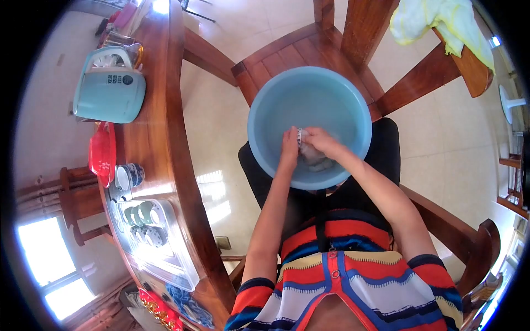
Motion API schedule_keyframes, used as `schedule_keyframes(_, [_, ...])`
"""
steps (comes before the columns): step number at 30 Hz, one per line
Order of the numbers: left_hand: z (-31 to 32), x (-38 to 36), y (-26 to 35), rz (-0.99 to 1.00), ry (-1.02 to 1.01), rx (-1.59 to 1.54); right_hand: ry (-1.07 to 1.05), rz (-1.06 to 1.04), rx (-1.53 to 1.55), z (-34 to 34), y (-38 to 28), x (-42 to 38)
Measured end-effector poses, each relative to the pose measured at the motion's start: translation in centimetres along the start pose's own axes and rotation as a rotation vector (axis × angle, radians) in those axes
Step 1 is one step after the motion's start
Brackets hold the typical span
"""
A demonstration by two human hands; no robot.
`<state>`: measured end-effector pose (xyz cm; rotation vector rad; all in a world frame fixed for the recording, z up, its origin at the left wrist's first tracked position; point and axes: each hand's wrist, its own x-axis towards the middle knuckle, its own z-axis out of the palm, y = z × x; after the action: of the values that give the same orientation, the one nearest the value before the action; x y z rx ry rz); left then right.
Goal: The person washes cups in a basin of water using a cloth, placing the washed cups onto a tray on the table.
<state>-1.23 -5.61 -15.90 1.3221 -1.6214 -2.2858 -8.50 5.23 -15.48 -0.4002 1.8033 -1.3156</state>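
A light-blue basin [265, 99] holds cloudy water. Over the water, my left hand [290, 144] is closed on a small white cup [300, 136] with a dark pattern. My right hand [322, 140] is closed against the cup's other side, with a wet whitish cloth [316, 160] bunched beneath it, hanging into the water. The right fingertips and how far the cloth reaches into the cup are hidden.
A wooden chair [265, 63] stands under the basin's far side. On the wooden table [160, 105] to the left are an aqua kettle [113, 91], a red bowl [102, 154], a blue-patterned cup [130, 176] and a clear tray [185, 259] with several small cups. A yellow-edged cloth [441, 25] drapes over another chair.
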Motion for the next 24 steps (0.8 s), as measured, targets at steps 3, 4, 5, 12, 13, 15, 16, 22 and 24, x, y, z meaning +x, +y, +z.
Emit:
schedule_keyframes(3, [-1.2,1.0,-0.5,0.243,-0.083,0.388,-0.178,0.087,0.336,-0.3,-0.8,-0.8])
schedule_keyframes(4, [-1.3,1.3,-0.6,0.328,-0.104,0.514,-0.216,-0.111,0.106,-0.2,-0.7,-1.0])
schedule_keyframes(5, [-1.1,1.7,-0.8,0.252,-0.013,0.168,-0.252,-0.308,-0.128,-0.2,-0.6,-1.1])
schedule_keyframes(12, [-0.9,1.1,-0.4,0.246,0.110,0.178,-0.235,-0.462,-0.631,-0.3,-1.6,-1.3])
schedule_keyframes(13, [-1.0,1.5,-0.6,0.249,0.111,0.178,-0.146,-0.521,-0.752,-0.2,-0.8,-0.9])
schedule_keyframes(15, [-1.1,2.0,-0.9,0.358,0.034,0.692,-0.057,-0.579,-0.871,-0.1,-0.1,-0.4])
schedule_keyframes(16, [-1.1,1.8,-1.1,0.356,0.034,0.694,0.014,-0.554,-0.911,-0.2,-0.1,-0.4])
schedule_keyframes(22, [-0.3,-0.1,-1.0,0.159,-0.076,0.421,0.171,-0.491,-1.040,-1.4,-0.9,-0.6])
schedule_keyframes(24, [-0.5,0.6,-1.6,0.199,-0.049,0.434,0.146,-0.462,-0.989,-1.3,-0.1,0.1])
